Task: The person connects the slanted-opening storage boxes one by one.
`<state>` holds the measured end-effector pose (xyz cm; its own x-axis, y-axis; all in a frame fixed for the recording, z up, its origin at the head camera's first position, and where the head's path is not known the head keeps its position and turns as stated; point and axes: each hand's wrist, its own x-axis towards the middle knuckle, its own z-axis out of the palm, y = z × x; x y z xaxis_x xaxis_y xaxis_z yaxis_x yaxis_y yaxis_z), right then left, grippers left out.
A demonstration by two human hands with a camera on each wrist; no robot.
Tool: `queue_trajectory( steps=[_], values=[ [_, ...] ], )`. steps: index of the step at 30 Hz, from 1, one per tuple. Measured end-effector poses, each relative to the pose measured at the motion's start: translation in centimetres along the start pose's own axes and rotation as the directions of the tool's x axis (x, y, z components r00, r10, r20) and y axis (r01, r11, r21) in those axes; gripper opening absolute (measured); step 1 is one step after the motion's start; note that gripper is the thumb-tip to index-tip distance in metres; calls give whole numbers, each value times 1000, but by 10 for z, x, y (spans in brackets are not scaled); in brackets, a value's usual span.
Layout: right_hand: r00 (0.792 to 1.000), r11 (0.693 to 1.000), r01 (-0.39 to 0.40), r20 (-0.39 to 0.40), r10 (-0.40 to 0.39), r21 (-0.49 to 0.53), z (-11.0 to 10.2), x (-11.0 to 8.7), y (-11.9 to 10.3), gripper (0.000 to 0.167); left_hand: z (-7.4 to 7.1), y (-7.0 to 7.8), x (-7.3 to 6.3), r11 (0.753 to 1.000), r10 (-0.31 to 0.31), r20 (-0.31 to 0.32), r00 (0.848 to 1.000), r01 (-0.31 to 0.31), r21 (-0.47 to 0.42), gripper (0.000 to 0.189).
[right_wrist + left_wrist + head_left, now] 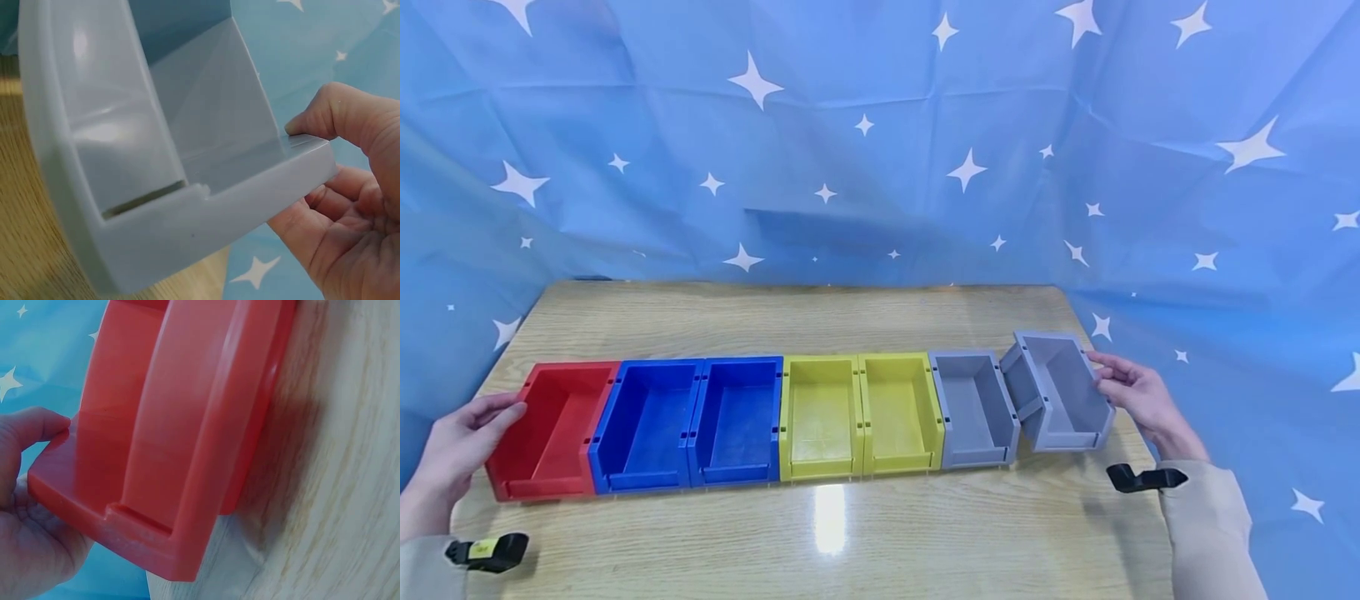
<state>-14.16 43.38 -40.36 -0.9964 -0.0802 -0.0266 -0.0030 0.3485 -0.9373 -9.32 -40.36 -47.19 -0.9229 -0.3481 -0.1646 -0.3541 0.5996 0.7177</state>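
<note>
My left hand (463,450) pinches the left wall of a red storage bin (560,425) at the left end of a row. In the left wrist view, the thumb is at the wall's inner side and the fingers lie outside. My right hand (1146,400) grips the right wall of the end grey bin (1071,440). That bin sits askew, raised above its neighbour, with a gap at the front between them. In the right wrist view, the thumb (319,115) presses the grey bin's rim and the other fingers curl beneath, partly hidden.
Between the end bins stand two blue bins (651,481), two yellow bins (822,469) and another grey bin (977,457), side by side. All rest on a wooden table (700,542). A blue curtain (880,167) with white stars hangs behind it and at both sides.
</note>
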Motion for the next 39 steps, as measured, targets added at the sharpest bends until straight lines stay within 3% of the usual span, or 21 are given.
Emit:
queue_trajectory(
  steps=[6, 13, 15, 17, 19, 21, 23, 25, 27, 30, 34, 39],
  values=[
    [1000, 997, 9, -1, -9, -74, 4, 0, -2, 41, 0, 12, -9, 1000, 21, 5, 1000, -21, 15, 60],
    [1000, 998, -2, 31, 4, -71, 3, -1, -1, 39, -1, 14, -10, 1000, 18, 16, 1000, -19, 14, 60],
    [1000, 997, -8, 11, 9, -76, 5, -1, -2, 40, -1, 14, -10, 1000, 19, 18, 1000, -19, 14, 60],
    [999, 988, 15, -48, -23, -155, 9, -2, -5, 40, 0, 14, -11, 1000, 22, 16, 1000, -23, 11, 59],
    [986, 952, 75, -118, -115, -297, 17, -2, -9, 41, 0, 14, -10, 1000, 26, 15, 1000, -26, 9, 59],
    [958, 883, 163, -144, -249, -440, 28, -1, -15, 42, 0, 14, -10, 1000, 31, 14, 999, -31, 4, 59],
    [919, 798, 268, -105, -379, -540, 41, 2, -22, 43, 0, 13, -9, 1000, 27, 17, 999, -27, 6, 60],
    [899, 737, 356, -5, -438, -574, 53, 6, -27, 47, 0, 12, -9, 1000, 22, 17, 1000, -22, 11, 61],
    [897, 699, 397, 91, -433, -595, 63, 8, -31, 51, 0, 12, -9, 1000, 18, 17, 1000, -18, 13, 61],
    [920, 663, 378, 184, -345, -647, 73, 9, -34, 56, 0, 13, -11, 1000, 23, 12, 1000, -23, 12, 60],
    [938, 640, 342, 211, -275, -688, 79, 10, -35, 59, 1, 14, -11, 999, 33, 12, 999, -33, 10, 58],
    [932, 586, 353, 219, -290, -729, 84, 11, -35, 61, 1, 4, -4, 999, 33, 7, 999, -33, 3, 57]
  ],
)
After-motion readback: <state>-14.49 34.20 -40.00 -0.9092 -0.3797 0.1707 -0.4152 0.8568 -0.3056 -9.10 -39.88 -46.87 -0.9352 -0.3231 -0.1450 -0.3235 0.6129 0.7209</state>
